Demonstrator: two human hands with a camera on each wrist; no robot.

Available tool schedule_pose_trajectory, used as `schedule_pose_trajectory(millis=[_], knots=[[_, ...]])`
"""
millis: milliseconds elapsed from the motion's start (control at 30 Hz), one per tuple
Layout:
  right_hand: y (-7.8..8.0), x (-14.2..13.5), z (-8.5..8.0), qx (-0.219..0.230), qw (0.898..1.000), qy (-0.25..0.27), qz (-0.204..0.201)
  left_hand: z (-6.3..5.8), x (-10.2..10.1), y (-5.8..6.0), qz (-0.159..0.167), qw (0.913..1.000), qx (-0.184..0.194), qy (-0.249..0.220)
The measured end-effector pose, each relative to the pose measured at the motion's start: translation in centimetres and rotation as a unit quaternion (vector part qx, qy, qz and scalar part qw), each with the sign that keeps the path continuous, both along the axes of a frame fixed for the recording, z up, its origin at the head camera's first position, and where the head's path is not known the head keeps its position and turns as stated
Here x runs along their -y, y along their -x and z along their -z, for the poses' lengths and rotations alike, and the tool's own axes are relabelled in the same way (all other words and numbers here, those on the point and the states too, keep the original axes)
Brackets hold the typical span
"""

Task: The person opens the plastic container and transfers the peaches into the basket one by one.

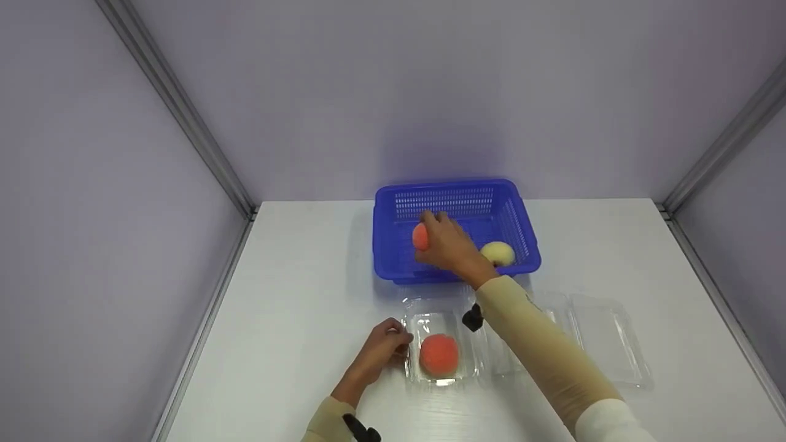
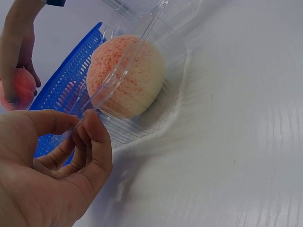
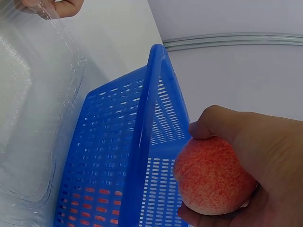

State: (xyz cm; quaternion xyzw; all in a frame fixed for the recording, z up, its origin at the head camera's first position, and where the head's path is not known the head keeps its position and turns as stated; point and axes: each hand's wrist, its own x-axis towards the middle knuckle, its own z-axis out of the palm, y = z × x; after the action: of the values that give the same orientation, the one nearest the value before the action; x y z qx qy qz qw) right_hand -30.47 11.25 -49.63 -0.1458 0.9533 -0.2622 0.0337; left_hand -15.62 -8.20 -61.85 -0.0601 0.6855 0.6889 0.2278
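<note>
My right hand grips a reddish peach, thumb on one side and fingers on the other, over the blue plastic basket. A pale yellow round fruit lies in the basket's right front corner, partly behind my wrist. In front of the basket stands a clear plastic clamshell box, with another peach in its near part. My left hand pinches the box's left rim between thumb and fingers. In the left wrist view, that peach shows red and cream through the clear wall.
More clear plastic box parts lie to the right, partly under my right forearm. The white table is bounded by pale panels with grey metal edge strips. Red patches show through the basket's slotted wall.
</note>
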Motion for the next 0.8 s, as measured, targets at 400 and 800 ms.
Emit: schedule_pose_trajectory(millis=[400,800], knots=[[0.7,0.5,1.8,0.006,1.000,0.009,0.002,-0.2,0.2,-0.1,-0.007,1.0000,0.003,0.001],[1.0,0.8,3.7,0.007,1.000,0.019,0.019,0.0,-0.2,-0.1,-0.006,0.9999,-0.007,0.004]])
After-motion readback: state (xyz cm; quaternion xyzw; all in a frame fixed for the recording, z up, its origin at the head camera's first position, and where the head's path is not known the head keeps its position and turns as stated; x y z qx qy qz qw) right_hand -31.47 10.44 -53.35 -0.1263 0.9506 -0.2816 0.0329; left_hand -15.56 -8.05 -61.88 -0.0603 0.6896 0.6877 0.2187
